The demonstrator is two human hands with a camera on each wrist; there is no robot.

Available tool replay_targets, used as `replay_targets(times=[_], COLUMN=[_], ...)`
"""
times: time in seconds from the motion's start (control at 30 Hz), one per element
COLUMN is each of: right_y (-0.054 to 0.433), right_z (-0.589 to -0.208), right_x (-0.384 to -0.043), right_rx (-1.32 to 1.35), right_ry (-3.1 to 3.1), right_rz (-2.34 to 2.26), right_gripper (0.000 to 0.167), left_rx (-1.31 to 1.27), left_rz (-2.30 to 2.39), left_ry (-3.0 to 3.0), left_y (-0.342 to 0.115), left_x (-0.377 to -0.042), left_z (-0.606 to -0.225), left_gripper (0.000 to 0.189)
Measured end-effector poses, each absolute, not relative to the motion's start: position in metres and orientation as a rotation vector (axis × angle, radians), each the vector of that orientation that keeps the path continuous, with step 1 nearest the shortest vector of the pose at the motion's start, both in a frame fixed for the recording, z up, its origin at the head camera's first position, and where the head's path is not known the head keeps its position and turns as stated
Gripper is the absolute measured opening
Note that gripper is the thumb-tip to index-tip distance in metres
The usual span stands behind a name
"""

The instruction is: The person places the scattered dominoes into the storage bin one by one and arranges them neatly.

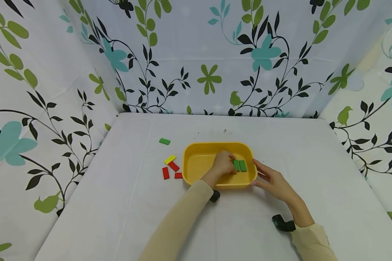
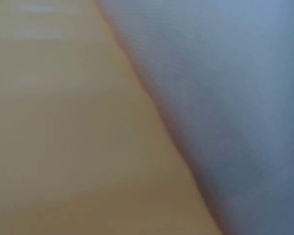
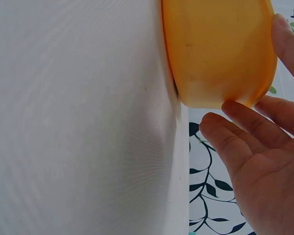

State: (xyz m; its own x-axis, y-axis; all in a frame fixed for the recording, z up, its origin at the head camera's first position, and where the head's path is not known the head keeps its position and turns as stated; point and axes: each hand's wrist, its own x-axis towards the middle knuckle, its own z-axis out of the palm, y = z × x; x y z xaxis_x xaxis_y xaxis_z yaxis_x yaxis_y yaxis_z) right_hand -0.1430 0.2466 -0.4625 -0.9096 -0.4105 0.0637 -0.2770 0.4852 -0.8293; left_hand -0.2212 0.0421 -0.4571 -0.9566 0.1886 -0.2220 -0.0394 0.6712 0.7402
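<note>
A shallow yellow tray (image 1: 199, 163) sits on the white table in the head view. My left hand (image 1: 221, 165) reaches down inside it with bent fingers. Whatever those fingertips hold is hidden; I cannot tell. Two green blocks (image 1: 242, 165) lie side by side on the tray floor, right beside the left fingers. My right hand (image 1: 274, 183) holds the tray's right end, thumb at the near corner and fingers along the side. The right wrist view shows that hand (image 3: 269, 147) with fingertips and thumb against the orange-looking tray wall (image 3: 220, 54). A blurred tan surface fills much of the left wrist view.
Left of the tray lie several small blocks: red ones (image 1: 166, 173), a yellow one (image 1: 170, 159) touching a red one, and a green one (image 1: 164, 141) farther back. A leaf-patterned cloth (image 1: 209, 58) hangs behind and beside the white table (image 1: 134, 203).
</note>
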Motion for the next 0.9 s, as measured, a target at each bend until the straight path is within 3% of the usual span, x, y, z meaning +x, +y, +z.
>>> replay_targets(times=[0.9], right_y=[0.2471], right_z=[-0.4650], right_x=[-0.1435], right_rx=[-0.591], right_ry=[2.613], right_rz=[-1.371], right_gripper=[0.078], left_rx=[0.252], left_rz=[0.948], left_ry=[2.713], left_y=[0.0467], left_x=[-0.2194], left_z=[-0.4577], left_gripper=[0.053])
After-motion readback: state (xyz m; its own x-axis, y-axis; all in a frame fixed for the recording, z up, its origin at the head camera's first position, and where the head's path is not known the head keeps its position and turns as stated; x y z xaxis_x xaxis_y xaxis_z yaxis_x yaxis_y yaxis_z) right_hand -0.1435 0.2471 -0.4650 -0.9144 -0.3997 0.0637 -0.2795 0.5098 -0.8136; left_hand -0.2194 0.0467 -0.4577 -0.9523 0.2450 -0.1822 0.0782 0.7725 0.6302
